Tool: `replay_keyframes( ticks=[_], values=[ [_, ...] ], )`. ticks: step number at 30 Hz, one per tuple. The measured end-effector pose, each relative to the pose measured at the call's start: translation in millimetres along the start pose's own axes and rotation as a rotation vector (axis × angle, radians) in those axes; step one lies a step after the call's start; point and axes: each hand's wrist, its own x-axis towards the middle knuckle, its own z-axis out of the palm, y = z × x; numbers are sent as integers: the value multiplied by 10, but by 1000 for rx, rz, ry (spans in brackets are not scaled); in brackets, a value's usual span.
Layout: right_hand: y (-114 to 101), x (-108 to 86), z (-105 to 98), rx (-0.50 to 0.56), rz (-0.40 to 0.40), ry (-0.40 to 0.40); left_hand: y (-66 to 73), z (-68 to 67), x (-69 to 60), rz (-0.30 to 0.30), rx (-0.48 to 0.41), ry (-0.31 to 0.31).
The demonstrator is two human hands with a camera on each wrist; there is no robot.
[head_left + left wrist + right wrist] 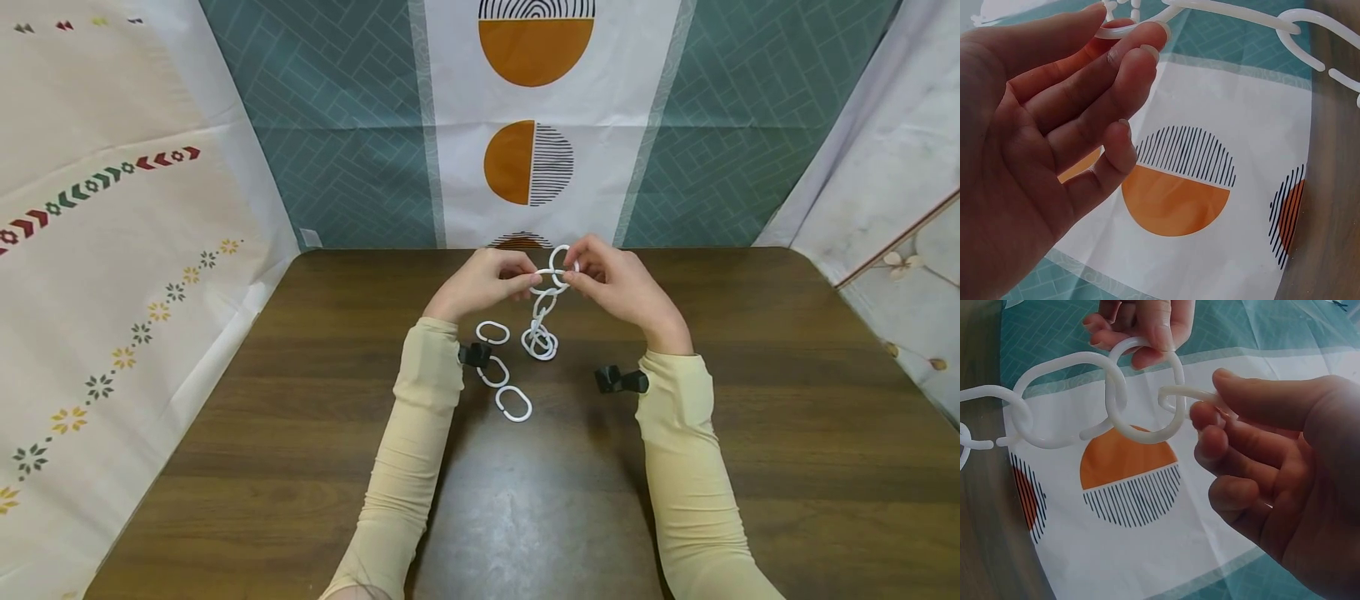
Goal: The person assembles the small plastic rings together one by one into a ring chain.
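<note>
Between and below the hands, the chain (545, 304) hangs from a ring (1147, 436) pinched by the left hand (486, 282), its long axis toward the right hand (621, 282), which pinches a link (1194, 394) hooked through it.

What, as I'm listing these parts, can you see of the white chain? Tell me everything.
The white chain is made of glossy, plastic-looking oval links, some showing a small gap. From the left hand, which pinches one link, it hangs down to a heap on the table. The right hand pinches another link, which crosses the left-held one.
</note>
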Motion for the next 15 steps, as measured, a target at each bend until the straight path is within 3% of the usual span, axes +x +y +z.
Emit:
replay_keyframes(
  ticks=[15],
  values=[
    [19,-9,-32,-15,-23,-21,-5,-8,8,-11,-1,-2]
  ],
)
